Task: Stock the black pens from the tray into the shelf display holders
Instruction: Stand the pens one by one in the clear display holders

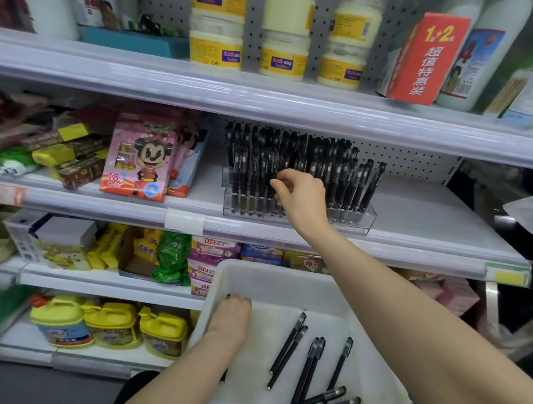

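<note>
**Left hand nearest the loose pens; right hand busy at the holders**

Nearest the camera, the loose pens (287,345) are lying flat in the white tray (280,279). Most are pointing their long axes from 7 o'clock up to 1 o'clock, and two at the near edge are lying closer to 8-to-2.

The left hand (232,314) is sitting inside the tray against its 9 o'clock wall, so the loose pens are lying just beside it at about 4 o'clock. Its grip is curled, with a dark tip showing at the knuckles. I cannot tell whether it is holding a pen or the tray wall.

Farther off, at 12 o'clock from the tray, the right hand (302,196) is reaching up to the shelf (417,210), and its grip is pinching a front-row pen (271,173). That pen is standing upright among the stocked pens (319,157) in the clear display holders (359,222).

The next pick is probably falling to the left hand, which is much nearer. Each pen is needing a turn from flat to upright.
</note>
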{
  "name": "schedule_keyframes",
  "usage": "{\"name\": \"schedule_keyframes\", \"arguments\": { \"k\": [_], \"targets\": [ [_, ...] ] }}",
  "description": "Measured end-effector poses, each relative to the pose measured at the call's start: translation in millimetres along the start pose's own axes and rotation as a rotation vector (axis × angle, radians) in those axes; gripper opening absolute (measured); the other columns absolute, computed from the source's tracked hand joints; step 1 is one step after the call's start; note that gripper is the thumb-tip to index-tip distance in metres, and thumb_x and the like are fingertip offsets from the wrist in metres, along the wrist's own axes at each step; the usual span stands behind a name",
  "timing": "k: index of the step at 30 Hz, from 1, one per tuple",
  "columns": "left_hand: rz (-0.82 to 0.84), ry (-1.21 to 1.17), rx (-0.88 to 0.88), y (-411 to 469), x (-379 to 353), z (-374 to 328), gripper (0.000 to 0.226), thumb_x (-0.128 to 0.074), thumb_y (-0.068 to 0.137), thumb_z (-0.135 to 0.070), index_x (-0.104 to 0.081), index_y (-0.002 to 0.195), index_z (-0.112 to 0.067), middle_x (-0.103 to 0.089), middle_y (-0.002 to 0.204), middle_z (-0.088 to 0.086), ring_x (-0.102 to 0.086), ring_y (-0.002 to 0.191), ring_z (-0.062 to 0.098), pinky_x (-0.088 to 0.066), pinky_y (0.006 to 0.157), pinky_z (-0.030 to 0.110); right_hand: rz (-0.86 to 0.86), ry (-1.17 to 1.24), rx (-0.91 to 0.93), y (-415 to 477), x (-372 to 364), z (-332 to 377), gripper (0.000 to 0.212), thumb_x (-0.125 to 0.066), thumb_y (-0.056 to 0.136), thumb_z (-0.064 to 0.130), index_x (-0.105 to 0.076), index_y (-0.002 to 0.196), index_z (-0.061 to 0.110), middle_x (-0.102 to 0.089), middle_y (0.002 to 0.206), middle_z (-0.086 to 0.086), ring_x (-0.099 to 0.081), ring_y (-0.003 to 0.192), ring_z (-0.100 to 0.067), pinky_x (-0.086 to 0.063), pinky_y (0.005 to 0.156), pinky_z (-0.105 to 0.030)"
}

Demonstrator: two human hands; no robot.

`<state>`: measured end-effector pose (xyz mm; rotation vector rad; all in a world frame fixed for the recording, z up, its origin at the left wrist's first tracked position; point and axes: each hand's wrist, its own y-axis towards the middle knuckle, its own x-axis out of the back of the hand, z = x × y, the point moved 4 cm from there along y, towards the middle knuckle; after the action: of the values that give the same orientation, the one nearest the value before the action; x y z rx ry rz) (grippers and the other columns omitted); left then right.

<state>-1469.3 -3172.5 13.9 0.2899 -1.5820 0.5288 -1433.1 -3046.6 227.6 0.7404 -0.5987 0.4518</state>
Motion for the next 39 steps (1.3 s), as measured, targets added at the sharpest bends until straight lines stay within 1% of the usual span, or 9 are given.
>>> {"name": "schedule_keyframes", "arguments": {
  "k": [3, 9, 14, 17, 21, 24, 27, 33, 39],
  "targets": [
    [0.000, 0.012, -0.005, 0.6, 0.3, -0.2, 0.033, -0.046, 0.092, 0.003, -0.053, 0.122, -0.008, -0.058, 0.125, 0.013, -0.060, 0.113, 0.026, -0.048, 0.092, 0.034, 0.019, 0.010, -0.058, -2.3, -5.9, -8.3, 0.016, -0.059, 0.097, 0.023, -0.071, 0.099, 0.012, -0.070, 0.071, -0.002, -0.068, 0.068, -0.018, -0.056, 0.081, -0.041],
    [-0.013, -0.054, -0.008, -0.1, 0.6, -0.5, 0.031, -0.046, 0.093, 0.000, -0.054, 0.122, -0.011, -0.058, 0.125, 0.012, -0.060, 0.112, 0.025, -0.048, 0.093, 0.033, 0.008, 0.058, -0.086, -5.2, -9.8, -12.5, 0.017, -0.060, 0.097, 0.022, -0.071, 0.103, 0.011, -0.071, 0.072, 0.000, -0.069, 0.068, -0.016, -0.057, 0.082, -0.042],
    [-0.068, -0.368, 0.056, -1.2, 5.2, 2.6, 0.033, -0.050, 0.090, -0.001, -0.056, 0.116, -0.018, -0.065, 0.112, 0.005, -0.062, 0.100, 0.022, -0.052, 0.084, 0.032, -0.005, 0.041, -0.054, -13.6, -7.1, -17.6, 0.019, -0.060, 0.096, 0.019, -0.071, 0.110, 0.013, -0.073, 0.089, 0.000, -0.067, 0.078, -0.013, -0.056, 0.083, -0.036],
    [-0.110, -0.620, 0.111, 3.0, 10.5, 6.6, 0.039, -0.055, 0.088, -0.005, -0.059, 0.123, -0.021, -0.067, 0.114, 0.003, -0.062, 0.104, 0.020, -0.051, 0.087, 0.029, -0.043, 0.012, 0.028, -25.1, -1.8, -20.5, 0.017, -0.060, 0.096, 0.015, -0.072, 0.108, 0.014, -0.072, 0.088, 0.004, -0.066, 0.079, -0.009, -0.056, 0.080, -0.032],
    [-0.181, -0.921, 0.121, 8.5, 30.0, 8.1, 0.035, -0.062, 0.091, -0.014, -0.062, 0.126, -0.018, -0.067, 0.119, 0.001, -0.061, 0.099, 0.013, -0.050, 0.091, 0.029, -0.042, 0.009, 0.067, -37.0, 1.6, -30.6, 0.016, -0.060, 0.095, 0.014, -0.073, 0.106, 0.015, -0.072, 0.088, 0.005, -0.066, 0.080, -0.010, -0.057, 0.079, -0.035],
    [-0.303, -1.034, 0.091, 10.9, 59.7, 9.4, 0.037, -0.064, 0.091, -0.014, -0.060, 0.127, -0.017, -0.063, 0.118, -0.005, -0.058, 0.099, 0.009, -0.047, 0.087, 0.024, -0.024, -0.010, 0.060, -44.3, 5.0, -39.4, 0.013, -0.061, 0.094, 0.016, -0.073, 0.100, 0.016, -0.071, 0.084, 0.007, -0.065, 0.078, -0.010, -0.056, 0.079, -0.036],
    [-0.427, -1.142, 0.063, 13.4, 92.0, 10.4, 0.029, -0.064, 0.090, -0.013, -0.063, 0.119, -0.016, -0.066, 0.108, -0.003, -0.061, 0.101, 0.013, -0.050, 0.092, 0.031, 0.055, -0.014, 0.029, -53.7, 4.5, -45.4, 0.011, -0.063, 0.093, 0.017, -0.074, 0.096, 0.016, -0.071, 0.084, 0.007, -0.063, 0.078, -0.007, -0.054, 0.079, -0.029],
    [-0.628, -1.175, 0.070, 16.3, 133.9, 12.1, 0.020, -0.065, 0.089, -0.015, -0.065, 0.109, -0.019, -0.067, 0.096, -0.006, -0.062, 0.089, 0.012, -0.047, 0.080, 0.026, 0.170, -0.002, -0.027, -71.9, -5.4, -57.0, 0.011, -0.069, 0.089, 0.021, -0.074, 0.096, 0.015, -0.073, 0.085, 0.003, -0.065, 0.078, -0.009, -0.054, 0.080, -0.029],
    [-0.655, -1.229, 0.031, 16.4, 146.5, 5.0, 0.020, -0.066, 0.088, -0.015, -0.065, 0.108, -0.017, -0.069, 0.097, -0.003, -0.064, 0.090, 0.011, -0.051, 0.085, 0.027, 0.192, 0.028, -0.038, -76.8, -9.0, -55.6, 0.016, -0.074, 0.085, 0.024, -0.073, 0.097, 0.014, -0.072, 0.082, 0.000, -0.066, 0.077, -0.012, -0.055, 0.078, -0.031]
  ]
}}
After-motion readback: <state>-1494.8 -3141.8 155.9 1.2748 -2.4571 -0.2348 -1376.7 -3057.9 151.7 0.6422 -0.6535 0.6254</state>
